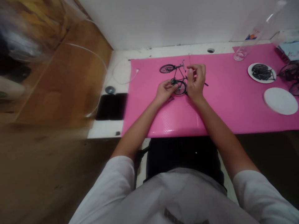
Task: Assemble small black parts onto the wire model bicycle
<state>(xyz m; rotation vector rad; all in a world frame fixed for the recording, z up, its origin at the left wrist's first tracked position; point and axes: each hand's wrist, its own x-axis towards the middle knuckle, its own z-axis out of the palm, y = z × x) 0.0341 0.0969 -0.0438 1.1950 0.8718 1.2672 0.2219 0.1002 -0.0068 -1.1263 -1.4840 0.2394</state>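
Observation:
A small black model bicycle (179,73) lies over the pink mat (224,102), with one wheel at the upper left and the other near my hands. My left hand (166,91) pinches the bicycle by its lower wheel, thumb on the spokes. My right hand (196,81) is bent beside the frame on the right, its fingers curled with the thumb close to them. Whether anything sits between those fingertips is too small to tell. A thin dark piece sticks out to the right, behind my right hand. Another small dark part (171,99) rests just below my left hand.
On the right are a white plate with black parts (249,73), a bare white plate (280,101), more black model pieces (289,73) and a clear bottle (240,53). To the left lie a black flat object (111,106), a round metallic item (110,90) and a white cable (121,83).

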